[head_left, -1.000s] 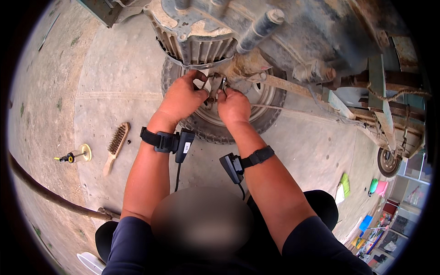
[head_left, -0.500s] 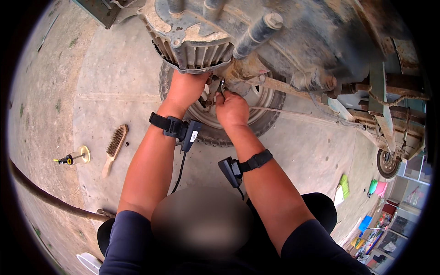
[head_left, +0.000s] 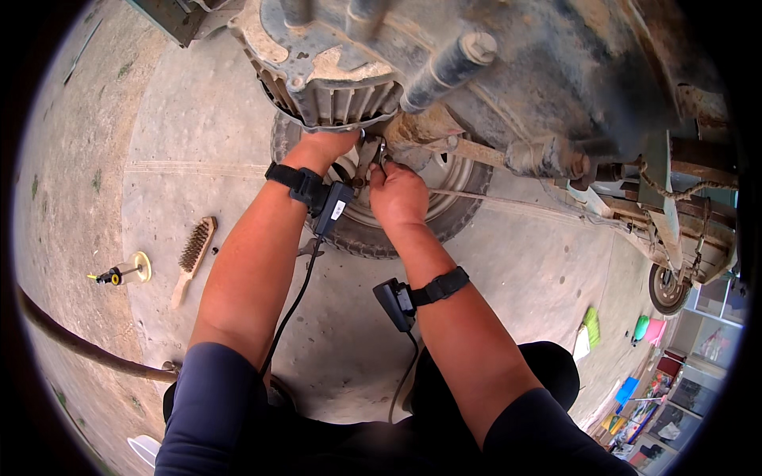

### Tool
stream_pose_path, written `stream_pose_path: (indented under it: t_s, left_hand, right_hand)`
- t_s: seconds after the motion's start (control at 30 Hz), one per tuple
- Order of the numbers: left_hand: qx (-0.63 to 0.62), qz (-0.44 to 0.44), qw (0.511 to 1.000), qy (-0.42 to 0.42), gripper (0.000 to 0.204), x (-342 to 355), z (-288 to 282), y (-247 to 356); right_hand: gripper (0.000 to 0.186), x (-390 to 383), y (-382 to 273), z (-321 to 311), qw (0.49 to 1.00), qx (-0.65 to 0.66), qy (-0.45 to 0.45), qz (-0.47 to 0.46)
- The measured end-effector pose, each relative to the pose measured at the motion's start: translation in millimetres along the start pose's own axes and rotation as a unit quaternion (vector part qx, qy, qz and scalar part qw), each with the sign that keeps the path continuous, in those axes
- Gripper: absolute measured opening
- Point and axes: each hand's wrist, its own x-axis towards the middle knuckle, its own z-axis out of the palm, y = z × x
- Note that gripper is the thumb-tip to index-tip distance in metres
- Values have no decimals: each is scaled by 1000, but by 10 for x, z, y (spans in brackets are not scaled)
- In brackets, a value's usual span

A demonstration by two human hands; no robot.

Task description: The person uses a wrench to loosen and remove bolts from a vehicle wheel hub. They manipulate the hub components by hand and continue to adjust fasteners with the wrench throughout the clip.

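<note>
My left hand reaches under the finned, dirt-caked housing, and its fingers are hidden behind the lower rim. Beside it, my right hand is closed on a small metal wrench, whose shiny end points up toward the hub parts. Both hands are over a wheel with a black tyre and a pale rim, beneath the vehicle. Rusty linkage pieces sit between the hands at the wheel's middle. What the left fingers touch cannot be seen.
On the concrete to the left lie a wire brush and a clear round cup with a black-and-yellow fitting. A thick hose curves at lower left. A dark metal tool end shows beside the tyre. Frame rails extend right.
My left hand has gone farther under the housing, hiding more of it. The right hand stays near the hub with the wrench. My head has shifted, and the dark tool end now shows.
</note>
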Motion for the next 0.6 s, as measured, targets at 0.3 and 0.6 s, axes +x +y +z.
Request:
stream_pose_path:
  t_s: [0.3, 0.6]
  left_hand:
    - [-216, -219, 932, -189, 17, -85, -602, -71]
    - [-257, -291, 907, -166, 26, -322, -875, 419]
  right_hand:
    - [39, 8, -13, -17, 1000, -13, -18, 17]
    - [40, 24, 3, -40, 999, -26, -29, 34]
